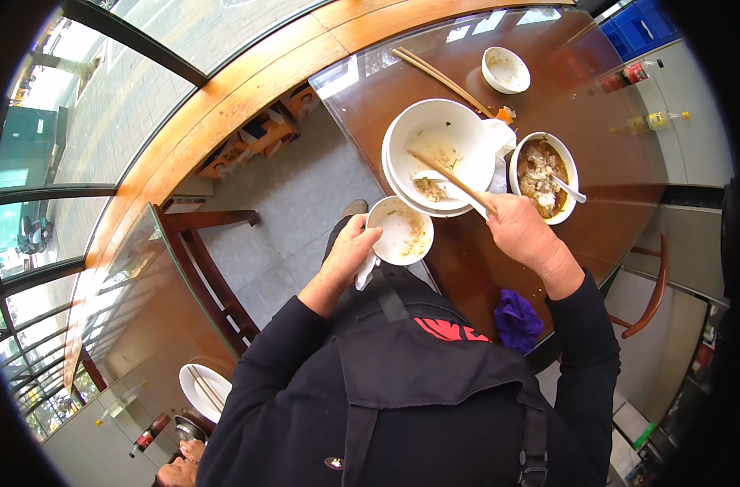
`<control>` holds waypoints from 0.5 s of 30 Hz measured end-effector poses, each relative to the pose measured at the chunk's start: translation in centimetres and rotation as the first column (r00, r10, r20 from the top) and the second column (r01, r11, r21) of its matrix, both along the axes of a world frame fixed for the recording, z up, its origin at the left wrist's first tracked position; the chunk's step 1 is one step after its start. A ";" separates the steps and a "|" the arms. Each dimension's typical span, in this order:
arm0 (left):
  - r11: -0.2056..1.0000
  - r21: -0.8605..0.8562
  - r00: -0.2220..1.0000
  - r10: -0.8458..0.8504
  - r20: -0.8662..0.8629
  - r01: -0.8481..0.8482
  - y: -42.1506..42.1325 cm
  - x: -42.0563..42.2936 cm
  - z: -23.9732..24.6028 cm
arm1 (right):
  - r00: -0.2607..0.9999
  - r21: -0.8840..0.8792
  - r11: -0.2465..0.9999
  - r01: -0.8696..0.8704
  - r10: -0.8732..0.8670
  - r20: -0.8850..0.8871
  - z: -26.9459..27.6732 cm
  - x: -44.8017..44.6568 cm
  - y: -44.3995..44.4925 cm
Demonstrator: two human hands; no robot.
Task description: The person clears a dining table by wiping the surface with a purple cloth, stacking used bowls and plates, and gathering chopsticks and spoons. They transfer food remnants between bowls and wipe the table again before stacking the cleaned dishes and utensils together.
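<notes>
My left hand (349, 251) grips the rim of a small white bowl (400, 231) with food scraps inside; a crumpled white tissue hangs below that hand. My right hand (519, 228) holds wooden chopsticks (452, 178) and a white spoon handle, their far ends over a large white bowl (427, 131) with rice scraps and a little liquid. That bowl sits in another large bowl, with white tissue (497, 139) at its right edge. An oval bowl of soup with rice (543, 176) and a white spoon (569, 189) stands to the right.
On the glass-topped table (613, 146) are another small bowl (506, 70), more chopsticks (437, 77), orange scraps (505, 115) and a purple cloth (518, 321). Two bottles (636, 73) lie towards the far right. A wooden chair (202, 268) is at the left. Another person (178, 472) is at lower left.
</notes>
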State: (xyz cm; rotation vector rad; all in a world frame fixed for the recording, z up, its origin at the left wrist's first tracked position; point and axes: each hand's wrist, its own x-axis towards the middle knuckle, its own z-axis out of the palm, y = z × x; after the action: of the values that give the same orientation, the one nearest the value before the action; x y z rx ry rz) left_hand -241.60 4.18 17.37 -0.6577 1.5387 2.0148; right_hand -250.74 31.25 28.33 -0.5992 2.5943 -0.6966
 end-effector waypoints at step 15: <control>0.997 0.041 0.998 0.070 -0.003 -0.069 0.2 -0.4 -0.1 | 0.701 -0.201 0.821 0.534 -0.297 0.649 3.0 1.6 -0.1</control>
State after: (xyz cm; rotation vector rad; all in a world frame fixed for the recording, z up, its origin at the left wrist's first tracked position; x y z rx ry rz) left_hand -242.02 4.35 17.22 -0.7000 1.4927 2.0942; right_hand -249.17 31.17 31.32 0.1556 1.9962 -1.3153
